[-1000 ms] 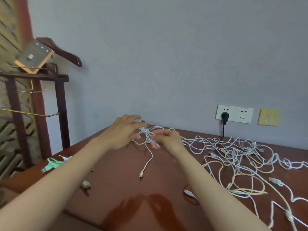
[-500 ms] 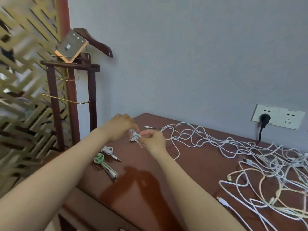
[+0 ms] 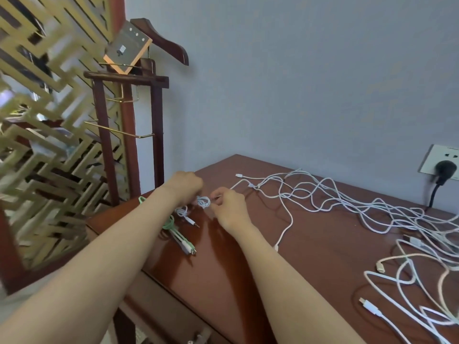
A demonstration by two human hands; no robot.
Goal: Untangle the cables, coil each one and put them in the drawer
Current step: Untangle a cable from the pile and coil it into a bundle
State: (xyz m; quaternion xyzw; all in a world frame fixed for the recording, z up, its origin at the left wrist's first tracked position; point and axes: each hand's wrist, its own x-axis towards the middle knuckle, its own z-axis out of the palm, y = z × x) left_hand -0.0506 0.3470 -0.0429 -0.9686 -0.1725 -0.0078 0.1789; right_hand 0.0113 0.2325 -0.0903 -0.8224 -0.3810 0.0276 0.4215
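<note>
A small coiled white cable (image 3: 203,201) hangs between my two hands above the left end of the brown table (image 3: 323,256). My left hand (image 3: 186,186) pinches its left side with curled fingers. My right hand (image 3: 229,207) pinches its right side. Under the hands lie a coiled green cable (image 3: 173,229) and a small white cable (image 3: 185,214) with a jack plug. A big tangle of white cables (image 3: 360,209) spreads over the table's right half. The drawer front (image 3: 198,336) shows below the table edge, partly hidden by my arm.
A dark wooden valet stand (image 3: 154,112) with brass rails stands left of the table, in front of a gold lattice screen (image 3: 44,145). A wall socket (image 3: 442,162) with a black plug (image 3: 444,170) sits at the right. The table's left edge is close to my hands.
Both hands have carried the small coiled white cable leftward, away from the tangle toward the table's left end, over the green cable. My view has swung left and down.
</note>
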